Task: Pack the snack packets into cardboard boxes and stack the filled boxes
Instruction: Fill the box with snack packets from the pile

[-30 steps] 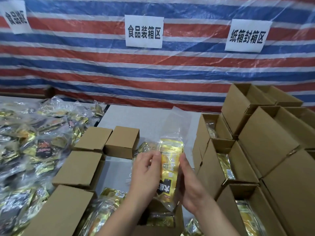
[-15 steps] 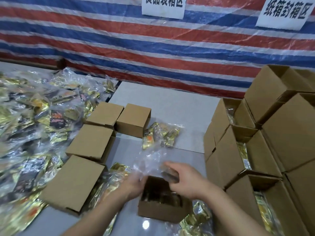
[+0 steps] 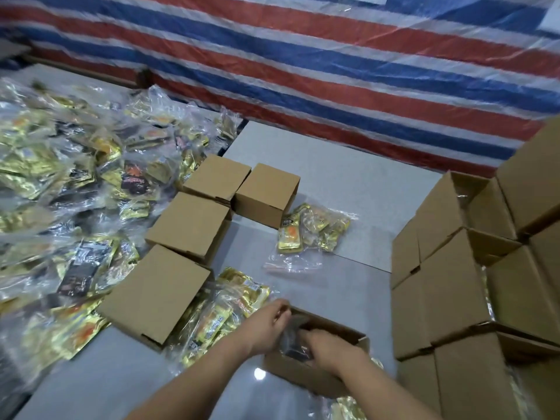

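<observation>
Pushing a clear-wrapped snack packet point(image 3: 292, 336) down into the open cardboard box point(image 3: 315, 375), with both hands low at its mouth. Held upright above that box a second ago, pinched from either side; half a second ago tipped over the opening; now sunk below the rim, only crumpled film and a dark patch showing. Left hand point(image 3: 266, 324) at the box's far-left corner, fingers curled over the film (whether pinching or merely pressing, cannot tell through the blur). Right hand point(image 3: 325, 348) reaching inside from the near side, fingers bent down onto the packet and partly hidden, so the grip there cannot be told either.

Judged from this: one more packet nearly seated, box not yet closed, flaps open.

Around that box: loose gold packets point(image 3: 218, 316) touching its left side, a small bagged cluster point(image 3: 309, 230) well beyond it on the grey table point(image 3: 348, 189), four closed boxes point(image 3: 191, 225) in a row beyond and to its left, a large heap of packets point(image 3: 60, 192) farther left still. Stacked boxes point(image 3: 448, 286) to its right, several open with film showing inside. Likely next: tucking the film flat, then folding the flaps.
</observation>
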### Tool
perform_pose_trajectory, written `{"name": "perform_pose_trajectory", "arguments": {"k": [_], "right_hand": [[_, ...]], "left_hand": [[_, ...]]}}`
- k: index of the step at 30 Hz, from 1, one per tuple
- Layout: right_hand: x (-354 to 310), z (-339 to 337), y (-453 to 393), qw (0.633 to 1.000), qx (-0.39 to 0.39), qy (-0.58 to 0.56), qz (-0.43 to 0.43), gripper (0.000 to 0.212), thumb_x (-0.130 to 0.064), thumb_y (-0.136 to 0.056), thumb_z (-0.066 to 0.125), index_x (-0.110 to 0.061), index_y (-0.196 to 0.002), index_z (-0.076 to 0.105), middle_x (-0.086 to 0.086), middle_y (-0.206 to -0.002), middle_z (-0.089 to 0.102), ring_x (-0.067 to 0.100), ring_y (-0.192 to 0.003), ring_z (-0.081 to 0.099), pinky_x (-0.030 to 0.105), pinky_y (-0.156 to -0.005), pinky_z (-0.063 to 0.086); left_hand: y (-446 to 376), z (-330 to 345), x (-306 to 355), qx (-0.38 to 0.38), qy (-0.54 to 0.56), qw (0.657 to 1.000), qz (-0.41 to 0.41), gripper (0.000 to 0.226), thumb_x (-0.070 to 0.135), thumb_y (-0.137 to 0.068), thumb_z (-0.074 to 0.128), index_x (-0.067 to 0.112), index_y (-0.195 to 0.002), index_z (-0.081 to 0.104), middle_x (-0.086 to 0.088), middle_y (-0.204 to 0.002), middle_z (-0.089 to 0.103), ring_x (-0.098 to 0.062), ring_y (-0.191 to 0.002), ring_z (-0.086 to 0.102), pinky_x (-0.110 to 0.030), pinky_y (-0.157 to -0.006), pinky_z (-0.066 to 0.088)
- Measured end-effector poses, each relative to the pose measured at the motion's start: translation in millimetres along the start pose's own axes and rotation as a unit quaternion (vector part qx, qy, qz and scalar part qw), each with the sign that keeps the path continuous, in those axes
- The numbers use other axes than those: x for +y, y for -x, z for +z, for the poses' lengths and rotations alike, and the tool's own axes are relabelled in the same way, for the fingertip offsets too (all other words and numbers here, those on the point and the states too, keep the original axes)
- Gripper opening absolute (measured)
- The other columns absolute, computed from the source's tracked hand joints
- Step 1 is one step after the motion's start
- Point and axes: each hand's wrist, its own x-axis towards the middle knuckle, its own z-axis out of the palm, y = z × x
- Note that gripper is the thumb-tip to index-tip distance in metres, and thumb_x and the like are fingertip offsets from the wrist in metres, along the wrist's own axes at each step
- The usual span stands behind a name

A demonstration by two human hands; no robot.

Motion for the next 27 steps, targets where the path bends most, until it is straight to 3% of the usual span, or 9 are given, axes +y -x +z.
{"name": "perform_pose_trajectory", "arguments": {"k": [3,6,8,10,14,17,21,24,27], "right_hand": [[-1,-6,8,0.996,-0.010,-0.088,-0.002,0.063,-0.043,-0.084,0.068,-0.028,-0.141,0.046,-0.008,-0.137,0.058,0.012,-0.120,0.056,0.025,-0.102,0.044],[8,-11,25,0.992,0.050,-0.114,-0.010,0.053,-0.046,-0.080,0.070,-0.032,-0.130,0.061,-0.020,-0.120,0.059,0.001,-0.108,0.055,0.001,-0.081,0.036],[12,-6,27,0.995,0.080,-0.054,-0.018,0.026,-0.045,-0.087,0.063,-0.029,-0.106,0.072,-0.015,-0.103,0.066,0.006,-0.098,0.058,0.008,-0.075,0.038],[4,1,27,0.997,0.037,-0.063,-0.001,0.031,-0.047,-0.097,0.051,-0.028,-0.084,0.070,-0.010,-0.087,0.067,0.011,-0.088,0.058,0.017,-0.069,0.039],[-20,4,22,0.985,-0.014,-0.167,0.045,0.056,-0.052,-0.105,0.020,-0.025,-0.133,0.060,0.000,-0.142,0.055,0.016,-0.124,0.050,0.031,-0.100,0.036],[-26,-7,25,0.981,-0.020,-0.181,0.066,0.054,-0.052,-0.103,0.023,-0.024,-0.130,0.060,0.002,-0.132,0.059,0.017,-0.112,0.055,0.029,-0.088,0.042],[-17,-22,43,0.974,0.211,-0.072,0.034,0.025,-0.037,-0.093,0.047,-0.021,-0.081,0.060,-0.003,-0.085,0.064,0.021,-0.085,0.061,0.031,-0.070,0.046],[3,-37,53,0.946,0.323,0.004,0.006,0.025,-0.041,-0.091,0.052,-0.029,-0.112,0.060,-0.005,-0.113,0.060,0.020,-0.107,0.057,0.034,-0.093,0.047],[20,-38,53,0.970,0.231,0.056,0.058,0.059,-0.041,-0.095,0.054,-0.021,-0.147,0.037,0.005,-0.144,0.047,0.030,-0.129,0.049,0.041,-0.106,0.042]], "left_hand": [[-2,5,1,0.029,-0.024,0.999,0.003,0.028,0.036,-0.106,0.039,0.022,-0.126,0.053,0.000,-0.120,0.063,-0.015,-0.105,0.058,-0.020,-0.077,0.034],[-3,8,-1,0.033,-0.019,0.999,0.008,0.034,0.037,-0.107,0.035,0.024,-0.133,0.052,0.001,-0.128,0.062,-0.009,-0.103,0.055,-0.017,-0.079,0.034],[0,8,-2,0.032,-0.020,0.999,0.006,0.039,0.039,-0.107,0.034,0.024,-0.140,0.050,0.002,-0.136,0.058,-0.010,-0.112,0.055,-0.015,-0.088,0.034],[1,8,-3,0.033,-0.020,0.999,0.003,0.043,0.039,-0.107,0.034,0.023,-0.145,0.046,0.003,-0.145,0.053,-0.012,-0.125,0.051,-0.016,-0.097,0.034],[4,12,-4,0.036,-0.032,0.999,0.006,0.045,0.035,-0.107,0.035,0.019,-0.148,0.043,0.000,-0.148,0.050,-0.014,-0.131,0.049,-0.015,-0.101,0.031],[4,9,0,0.032,-0.040,0.999,0.007,0.045,0.032,-0.108,0.035,0.017,-0.150,0.041,-0.002,-0.151,0.048,-0.016,-0.135,0.046,-0.012,-0.100,0.028],[11,3,7,0.070,-0.055,0.996,0.010,0.047,0.034,-0.107,0.035,0.020,-0.152,0.037,0.001,-0.155,0.041,-0.015,-0.142,0.038,-0.024,-0.114,0.026],[32,6,10,0.203,-0.077,0.976,-0.013,0.035,0.044,-0.102,0.043,0.017,-0.118,0.059,0.001,-0.117,0.059,-0.021,-0.111,0.056,-0.034,-0.093,0.044],[53,15,11,0.231,-0.100,0.966,-0.066,0.045,0.053,-0.100,0.039,0.018,-0.080,0.059,0.002,-0.073,0.057,-0.022,-0.074,0.060,-0.034,-0.067,0.046]]}}
